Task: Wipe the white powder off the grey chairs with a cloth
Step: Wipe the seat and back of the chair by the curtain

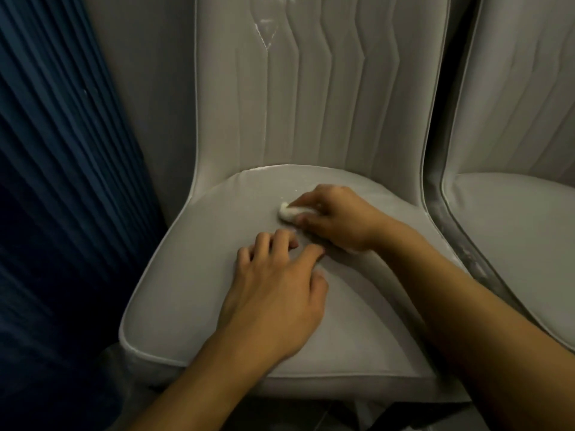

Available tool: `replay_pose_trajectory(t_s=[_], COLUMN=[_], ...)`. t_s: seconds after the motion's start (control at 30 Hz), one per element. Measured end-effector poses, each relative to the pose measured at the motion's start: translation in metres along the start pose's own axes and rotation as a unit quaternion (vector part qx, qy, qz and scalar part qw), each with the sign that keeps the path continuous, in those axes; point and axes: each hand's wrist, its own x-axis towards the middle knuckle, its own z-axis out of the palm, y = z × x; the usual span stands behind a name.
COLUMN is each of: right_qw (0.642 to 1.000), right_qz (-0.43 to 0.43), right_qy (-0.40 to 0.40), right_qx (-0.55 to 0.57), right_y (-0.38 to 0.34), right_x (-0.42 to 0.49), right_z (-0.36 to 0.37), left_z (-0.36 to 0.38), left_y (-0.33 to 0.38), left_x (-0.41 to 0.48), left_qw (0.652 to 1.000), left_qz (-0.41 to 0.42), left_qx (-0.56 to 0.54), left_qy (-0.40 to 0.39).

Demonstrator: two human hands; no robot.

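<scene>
A grey padded chair (193, 275) fills the middle of the view, seat toward me. My right hand (339, 217) presses a small wadded white cloth (287, 212) against the back half of the seat, fingers pinched around it. My left hand (280, 290) lies flat on the seat just in front, fingers spread, holding nothing. White powder streaks (264, 34) mark the upper backrest, and faint specks dot the seat near the cloth. A second grey chair (513, 231) stands at the right, with powder smears along its left edge (466, 253).
A dark blue pleated curtain (62, 181) hangs close on the left. A grey wall (149, 88) shows between the curtain and the chair. The two chairs stand nearly touching, with a narrow dark gap between them.
</scene>
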Motion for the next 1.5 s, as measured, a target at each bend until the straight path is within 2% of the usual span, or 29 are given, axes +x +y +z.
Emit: replay_pose_trajectory(t_s=[0.07,0.13,0.2,0.27,0.33,0.47,0.53,0.6,0.67,0.73,0.87,0.97,1.03,1.1,1.2,1.3,1.4,1.5], right_qw=[0.995,0.975,0.968,0.978,0.989,0.996,0.997,0.999,0.981,0.972,0.984,0.997,0.998,0.997,0.966,0.934,0.938,0.969], right_qz=[0.049,0.144,0.200,0.165,0.078,-0.079,-0.064,0.013,0.129,0.165,0.043,-0.037,-0.055,-0.008,0.171,0.281,0.283,0.213], right_qy=[0.091,0.171,0.149,0.095,0.070,-0.037,-0.047,0.036,0.117,0.116,0.066,0.002,0.005,0.061,0.183,0.197,0.148,0.099], right_qx=[-0.011,-0.019,-0.034,-0.087,-0.101,-0.017,0.014,-0.017,-0.084,-0.122,-0.161,-0.072,-0.033,-0.051,-0.064,-0.097,-0.132,-0.079], right_y=[0.021,0.045,0.052,0.046,0.027,-0.008,-0.004,0.019,0.044,0.050,0.025,0.000,-0.003,0.022,0.078,0.111,0.104,0.070], right_x=[0.020,0.041,0.057,0.066,0.063,0.043,0.041,0.047,0.050,0.044,0.022,0.007,0.003,0.008,0.013,0.013,0.028,0.042], right_z=[-0.006,-0.008,-0.001,0.012,0.022,0.023,0.010,-0.004,-0.008,0.000,0.015,0.009,0.001,-0.006,-0.024,-0.025,-0.013,-0.003], left_z=[0.000,0.001,0.001,0.001,0.000,0.001,0.002,0.002,0.001,0.001,0.002,0.003,0.004,0.004,0.005,0.004,0.003,0.001], left_y=[-0.001,-0.001,-0.002,-0.003,-0.003,-0.002,-0.003,-0.004,-0.005,-0.004,-0.003,-0.002,-0.002,-0.004,-0.004,-0.002,-0.002,-0.002], left_x=[-0.003,-0.004,-0.002,0.000,0.001,0.001,0.001,0.000,0.000,0.001,0.002,0.002,0.001,0.001,0.001,0.000,0.001,0.001], left_qw=[1.000,1.000,1.000,1.000,1.000,1.000,1.000,1.000,1.000,1.000,1.000,1.000,1.000,1.000,1.000,1.000,1.000,1.000], left_qz=[-0.001,-0.002,-0.005,-0.006,-0.003,0.002,0.001,-0.001,-0.003,-0.002,0.002,0.005,0.004,0.002,0.001,-0.001,-0.005,-0.004], left_qx=[-0.007,-0.012,-0.015,-0.015,-0.013,-0.015,-0.019,-0.023,-0.028,-0.030,-0.021,-0.010,-0.009,-0.016,-0.023,-0.018,-0.012,-0.008], left_qy=[0.004,0.005,0.006,0.004,0.006,0.009,0.004,0.001,0.001,0.002,0.000,0.010,0.009,0.006,0.007,0.007,0.004,-0.002])
